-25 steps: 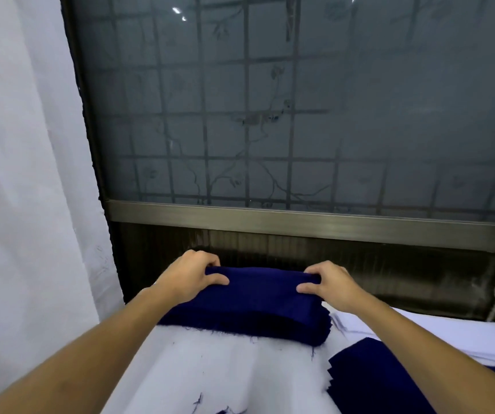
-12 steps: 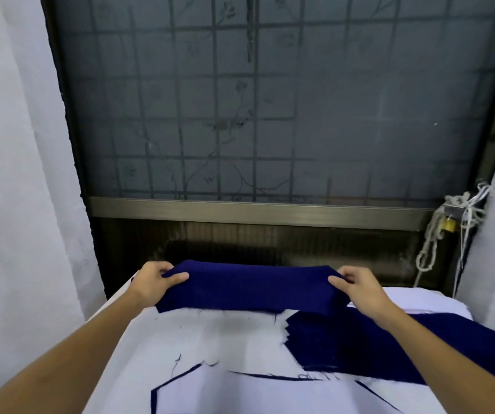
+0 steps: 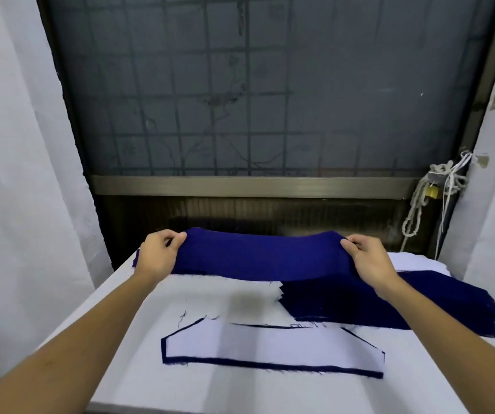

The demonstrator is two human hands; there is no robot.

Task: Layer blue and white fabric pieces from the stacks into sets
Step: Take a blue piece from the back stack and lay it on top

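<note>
A dark blue fabric bundle (image 3: 258,255) is stretched between my hands at the table's far edge, lifted a little off the surface. My left hand (image 3: 158,253) grips its left end and my right hand (image 3: 365,259) grips its right end. Under my right forearm lies a flat stack of blue pieces (image 3: 389,306). Nearer to me a white piece (image 3: 270,345) rests on a blue piece, whose edge shows as a thin border around it.
The work table (image 3: 121,339) is covered in white cloth. Behind it is a dark window with a metal grille (image 3: 240,100). White rope and a brass padlock (image 3: 433,191) hang at the right. White walls stand on both sides.
The view tilted down, showing more of the table. My hands have moved apart and spread the blue bundle wider, lifting it above the table.
</note>
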